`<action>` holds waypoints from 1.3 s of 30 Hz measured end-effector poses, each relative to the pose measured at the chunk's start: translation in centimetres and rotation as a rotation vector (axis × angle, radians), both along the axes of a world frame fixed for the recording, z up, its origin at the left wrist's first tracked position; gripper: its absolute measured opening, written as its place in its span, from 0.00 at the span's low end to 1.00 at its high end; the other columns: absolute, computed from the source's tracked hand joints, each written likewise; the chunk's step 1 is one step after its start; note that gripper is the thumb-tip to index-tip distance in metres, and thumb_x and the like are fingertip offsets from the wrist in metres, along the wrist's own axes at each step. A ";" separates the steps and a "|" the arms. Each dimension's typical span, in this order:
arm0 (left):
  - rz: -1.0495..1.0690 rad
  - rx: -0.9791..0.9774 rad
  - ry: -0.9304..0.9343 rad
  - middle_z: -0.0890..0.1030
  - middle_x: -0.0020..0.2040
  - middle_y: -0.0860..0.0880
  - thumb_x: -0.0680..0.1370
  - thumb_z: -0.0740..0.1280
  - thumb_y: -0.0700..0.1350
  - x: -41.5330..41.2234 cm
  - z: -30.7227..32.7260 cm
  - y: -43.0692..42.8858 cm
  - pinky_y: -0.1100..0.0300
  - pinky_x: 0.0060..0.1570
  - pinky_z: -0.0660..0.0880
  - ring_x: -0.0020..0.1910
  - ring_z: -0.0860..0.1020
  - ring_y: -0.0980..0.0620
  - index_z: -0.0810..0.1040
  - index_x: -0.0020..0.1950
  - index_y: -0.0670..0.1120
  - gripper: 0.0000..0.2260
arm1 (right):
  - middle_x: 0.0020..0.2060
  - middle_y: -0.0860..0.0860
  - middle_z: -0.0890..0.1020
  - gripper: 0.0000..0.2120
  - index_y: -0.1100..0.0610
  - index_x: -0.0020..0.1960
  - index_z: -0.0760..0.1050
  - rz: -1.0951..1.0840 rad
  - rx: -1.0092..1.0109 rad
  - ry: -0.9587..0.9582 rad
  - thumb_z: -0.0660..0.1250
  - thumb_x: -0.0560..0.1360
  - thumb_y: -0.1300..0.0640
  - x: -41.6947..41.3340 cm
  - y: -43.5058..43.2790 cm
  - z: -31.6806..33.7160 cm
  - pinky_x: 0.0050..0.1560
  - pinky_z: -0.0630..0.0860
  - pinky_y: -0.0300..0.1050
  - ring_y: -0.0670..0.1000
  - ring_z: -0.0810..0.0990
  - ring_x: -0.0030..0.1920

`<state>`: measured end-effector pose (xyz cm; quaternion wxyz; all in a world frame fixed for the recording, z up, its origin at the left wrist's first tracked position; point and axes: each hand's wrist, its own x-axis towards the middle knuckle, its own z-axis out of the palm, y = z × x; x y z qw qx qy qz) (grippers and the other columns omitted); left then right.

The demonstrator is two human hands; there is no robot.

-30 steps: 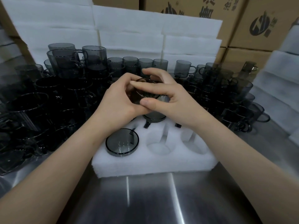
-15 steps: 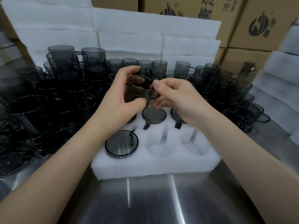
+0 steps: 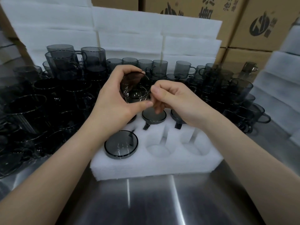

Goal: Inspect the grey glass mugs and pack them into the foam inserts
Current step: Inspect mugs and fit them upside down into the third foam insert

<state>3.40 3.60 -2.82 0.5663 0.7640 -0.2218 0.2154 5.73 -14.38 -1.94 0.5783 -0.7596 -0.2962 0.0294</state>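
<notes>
- Head view: left grip [image 3: 112, 101] wraps the held mug [image 3: 135, 88] above the foam insert [image 3: 155, 161]; right grip [image 3: 175, 101] pinches its side, probably the handle.
- At least three pockets hold packed mugs [image 3: 121, 144]; two front pockets [image 3: 158, 147] are empty, and many loose mugs [image 3: 65, 88] stand on the counter [image 3: 146, 200].

— What is the counter carrying?
— I see a steel counter [image 3: 146, 205], streaked with reflected light at the near edge. A white foam insert [image 3: 162, 166] sits on it in the middle.
— And round it?
— A crowd of grey glass mugs [image 3: 40, 111] fills the left and far side; a smaller cluster of mugs [image 3: 240, 101] stands right. White foam sheets [image 3: 129, 33] stack up far, foam blocks [image 3: 279, 88] far right.
</notes>
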 end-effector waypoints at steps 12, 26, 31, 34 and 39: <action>-0.053 -0.034 -0.026 0.78 0.61 0.53 0.66 0.77 0.51 -0.5 0.0 0.1 0.52 0.65 0.73 0.62 0.77 0.55 0.70 0.61 0.55 0.26 | 0.38 0.51 0.78 0.12 0.60 0.42 0.74 0.191 0.150 0.168 0.56 0.78 0.56 -0.1 -0.6 0.4 0.41 0.74 0.41 0.50 0.75 0.38; -0.236 -0.246 0.093 0.81 0.52 0.51 0.70 0.69 0.52 -0.3 -0.3 0.5 0.50 0.57 0.76 0.54 0.79 0.50 0.72 0.58 0.49 0.19 | 0.29 0.49 0.75 0.10 0.53 0.44 0.82 0.325 0.273 0.180 0.62 0.75 0.54 -0.5 -0.8 1.3 0.37 0.75 0.40 0.50 0.78 0.30; -0.240 -0.111 0.073 0.78 0.62 0.41 0.69 0.71 0.50 -0.5 -0.1 0.3 0.54 0.62 0.74 0.63 0.77 0.49 0.68 0.61 0.46 0.23 | 0.29 0.45 0.71 0.23 0.49 0.31 0.77 0.201 0.221 0.204 0.53 0.80 0.48 -0.5 -0.1 0.9 0.36 0.70 0.40 0.50 0.70 0.28; -0.199 0.003 0.041 0.78 0.59 0.46 0.67 0.73 0.51 -0.5 0.0 0.0 0.51 0.63 0.74 0.63 0.76 0.51 0.68 0.59 0.50 0.24 | 0.28 0.48 0.69 0.25 0.47 0.28 0.76 0.109 0.143 0.125 0.53 0.80 0.48 -0.5 -0.3 1.2 0.37 0.70 0.39 0.48 0.69 0.29; -0.044 0.132 -0.038 0.75 0.56 0.52 0.64 0.74 0.57 -0.5 0.0 0.0 0.56 0.56 0.76 0.54 0.76 0.54 0.73 0.60 0.60 0.26 | 0.20 0.48 0.72 0.26 0.52 0.22 0.71 -0.072 0.072 0.028 0.59 0.77 0.43 -0.5 -0.2 0.9 0.33 0.68 0.36 0.49 0.69 0.25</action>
